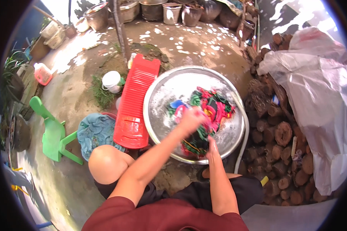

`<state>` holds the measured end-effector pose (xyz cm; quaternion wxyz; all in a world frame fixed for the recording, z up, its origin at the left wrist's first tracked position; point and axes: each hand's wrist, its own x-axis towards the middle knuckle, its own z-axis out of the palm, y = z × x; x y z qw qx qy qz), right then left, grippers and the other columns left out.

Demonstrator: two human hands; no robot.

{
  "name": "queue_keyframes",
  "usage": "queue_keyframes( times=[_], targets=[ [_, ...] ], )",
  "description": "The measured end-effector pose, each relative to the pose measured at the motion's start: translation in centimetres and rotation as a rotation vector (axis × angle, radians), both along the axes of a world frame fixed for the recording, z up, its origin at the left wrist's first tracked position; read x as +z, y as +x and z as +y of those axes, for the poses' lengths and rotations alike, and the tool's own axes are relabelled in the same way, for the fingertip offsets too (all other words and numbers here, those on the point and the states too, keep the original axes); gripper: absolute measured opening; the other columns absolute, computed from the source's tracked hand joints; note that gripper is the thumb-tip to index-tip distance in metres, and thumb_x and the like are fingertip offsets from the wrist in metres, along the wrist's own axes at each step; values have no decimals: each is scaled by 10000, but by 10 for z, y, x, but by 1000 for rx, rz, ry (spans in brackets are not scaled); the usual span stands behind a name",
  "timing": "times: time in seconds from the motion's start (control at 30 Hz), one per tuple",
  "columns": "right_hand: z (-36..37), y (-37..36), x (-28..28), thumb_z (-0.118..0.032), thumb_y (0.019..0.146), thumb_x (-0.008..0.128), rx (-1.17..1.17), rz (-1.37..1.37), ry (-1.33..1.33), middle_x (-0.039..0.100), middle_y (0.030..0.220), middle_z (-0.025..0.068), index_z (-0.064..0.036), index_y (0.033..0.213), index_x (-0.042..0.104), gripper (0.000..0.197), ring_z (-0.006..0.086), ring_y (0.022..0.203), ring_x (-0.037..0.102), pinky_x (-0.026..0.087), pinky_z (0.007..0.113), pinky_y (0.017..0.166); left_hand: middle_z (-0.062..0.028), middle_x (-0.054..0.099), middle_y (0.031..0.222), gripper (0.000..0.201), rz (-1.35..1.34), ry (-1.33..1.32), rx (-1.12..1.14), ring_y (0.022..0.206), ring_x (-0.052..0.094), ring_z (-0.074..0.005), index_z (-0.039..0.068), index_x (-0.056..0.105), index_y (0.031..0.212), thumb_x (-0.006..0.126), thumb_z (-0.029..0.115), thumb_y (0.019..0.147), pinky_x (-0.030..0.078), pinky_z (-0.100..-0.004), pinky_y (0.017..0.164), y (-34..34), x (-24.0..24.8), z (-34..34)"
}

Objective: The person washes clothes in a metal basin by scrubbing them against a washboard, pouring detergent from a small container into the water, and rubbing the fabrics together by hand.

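A wide round metal basin (pixel 152 133) with whitish suds stands in front of me. In it lies a bunched, wet, multicoloured cloth (pixel 214 109) in pink, green, black and yellow. My left hand (pixel 192 121), a little blurred, is closed on the cloth near the basin's middle. Close by, my right hand (pixel 213 148) holds a dark green and black fold of the same cloth near the basin's near side. Its fingertips are partly hidden by the cloth. Left of my left hand, a blue and pink patch shows in the basin; I cannot tell whether it belongs to the cloth.
A red washboard (pixel 133 104) leans along the basin's left side. Beside it sit a tub of blue cloth (pixel 96 133), a white bucket (pixel 111 81) and a green chair (pixel 53 134). Stacked logs (pixel 283 133), partly under plastic sheeting (pixel 316 77), fill the right. A pale hose (pixel 243 131) curves over the basin's rim.
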<state>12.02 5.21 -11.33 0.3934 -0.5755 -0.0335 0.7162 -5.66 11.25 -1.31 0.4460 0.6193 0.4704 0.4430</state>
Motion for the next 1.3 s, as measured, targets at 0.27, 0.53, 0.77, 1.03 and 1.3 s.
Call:
queue_keyframes(
  times=[0.27,0.53,0.77,1.03,1.3],
  targets=[
    [40,19,98,-14,706,693,-58,-237,595,587,1001,84,-79,1205,471,550,222,891,603,521,365,764,-127,625,800,208,93,-244,763,736,599,-219,-40,582,891,671,103,769,468,-335,689,-103,-108,21],
    [-5,-23,-17,-23,761,668,555,-448,409,521,1222,132,-81,1414,242,781,241,1088,524,446,341,912,-216,485,1111,468,431,-164,171,1075,491,-364,55,517,1162,681,226,758,407,-410,928,-19,-129,-51],
    [-10,-2,-46,-290,760,714,597,-773,488,488,1253,204,3,1412,232,862,319,1136,501,386,352,991,-228,263,1469,688,516,-539,-41,1341,299,-385,127,358,1403,595,413,824,304,-430,1071,-51,-206,-58],
    [-9,3,-24,-427,644,777,1029,-1075,358,694,847,129,-60,954,693,488,273,832,664,487,369,787,-223,638,1044,506,534,-601,-367,1052,589,-354,74,650,1073,493,494,838,427,-403,942,2,-179,-64],
    [39,-20,120,-161,746,694,134,-537,674,647,772,32,11,905,651,238,119,653,570,465,281,604,-56,624,705,257,-21,-621,260,510,558,-136,75,626,867,611,330,838,430,-292,456,-12,-146,-39]
  ],
)
